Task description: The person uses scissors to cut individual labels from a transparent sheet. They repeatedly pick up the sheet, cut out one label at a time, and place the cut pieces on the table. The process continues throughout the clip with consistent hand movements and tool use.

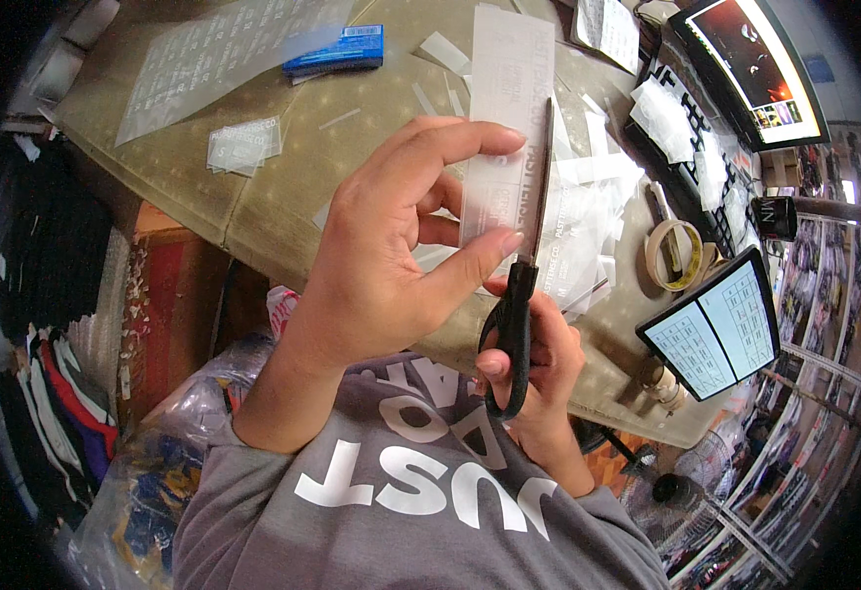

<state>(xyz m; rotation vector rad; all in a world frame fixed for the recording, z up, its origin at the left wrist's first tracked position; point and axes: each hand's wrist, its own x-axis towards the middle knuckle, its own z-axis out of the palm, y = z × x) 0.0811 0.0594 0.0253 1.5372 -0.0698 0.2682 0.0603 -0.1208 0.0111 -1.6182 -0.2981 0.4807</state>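
Holding scissors [521,279] along 1 strip [509,98], apparently faintly lettered.

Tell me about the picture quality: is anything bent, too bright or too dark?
Head view: black corners surround a rounded image, and the racks at the right look slanted and bent; head view: the pale scraps beside the scissors look washed out, the monitor glows brightly, and the dark clothes at left sink into grainy shadow.
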